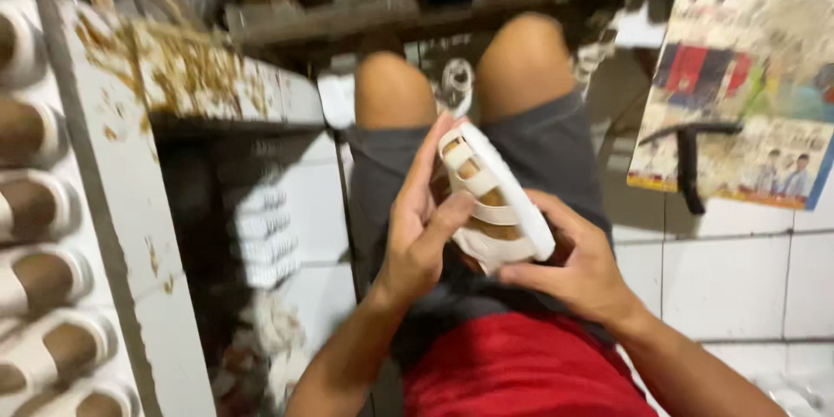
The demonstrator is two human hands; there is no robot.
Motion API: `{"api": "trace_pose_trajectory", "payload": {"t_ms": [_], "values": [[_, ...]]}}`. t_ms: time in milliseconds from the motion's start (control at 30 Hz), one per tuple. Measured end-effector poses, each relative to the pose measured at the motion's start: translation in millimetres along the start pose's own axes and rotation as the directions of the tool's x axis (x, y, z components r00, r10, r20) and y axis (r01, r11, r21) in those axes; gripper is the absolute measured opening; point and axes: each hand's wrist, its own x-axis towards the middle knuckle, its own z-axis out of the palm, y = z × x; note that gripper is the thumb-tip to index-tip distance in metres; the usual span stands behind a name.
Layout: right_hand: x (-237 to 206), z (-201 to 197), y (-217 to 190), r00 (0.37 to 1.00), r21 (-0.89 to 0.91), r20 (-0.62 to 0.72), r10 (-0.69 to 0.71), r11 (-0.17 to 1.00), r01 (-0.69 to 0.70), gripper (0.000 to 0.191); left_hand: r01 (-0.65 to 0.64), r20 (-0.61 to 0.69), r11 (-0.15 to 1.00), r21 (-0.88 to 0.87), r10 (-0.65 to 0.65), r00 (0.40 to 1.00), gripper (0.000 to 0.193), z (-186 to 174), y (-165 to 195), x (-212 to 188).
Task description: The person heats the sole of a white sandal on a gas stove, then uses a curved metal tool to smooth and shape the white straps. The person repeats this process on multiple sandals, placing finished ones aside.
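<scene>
Both hands grip one white sandal (495, 200): left hand (417, 234) presses the straps, right hand (578, 265) should steady the sole firmly underneath.

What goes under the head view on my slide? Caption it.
Seated person's left hand and right hand hold a white strappy sandal over their lap.

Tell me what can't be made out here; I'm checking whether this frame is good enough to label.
Head view only:
- White sandal: its underside faces away; left hand and right hand cover its lower end.
- Row of sandals at the left: cut off by the frame edge, blurred.
- Dark gap beside the white board: motion blur hides its contents.
- Poster: blurred, cut by the right edge.
</scene>
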Motion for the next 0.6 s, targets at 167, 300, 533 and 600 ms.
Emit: {"api": "trace_pose_trajectory", "payload": {"t_ms": [167,300,533,600], "values": [[48.1,1.8,-32.3,0.765,-0.660,0.088,-0.639,0.538,0.525,0.075,-0.217,0.057,0.857,0.467,0.216,0.975,0.073,-1.3,15.0,38.2],[90.9,-14.2,-65.4,0.601,-0.716,0.132,-0.788,0.344,0.608,0.059,-0.497,0.330,0.535,0.683,0.381,0.864,0.069,-25.6,24.4,74.8],[120.5,-22.4,-94.8,0.583,-0.741,0.320,-0.746,0.187,0.645,0.046,-0.548,0.342,0.337,0.766,0.508,0.791,0.058,-25.4,24.7,97.9],[121.4,-21.5,-97.8,0.577,-0.745,0.343,-0.741,0.159,0.647,0.045,-0.526,0.324,0.250,0.813,0.556,0.765,0.052,-20.0,28.2,103.0]]}}
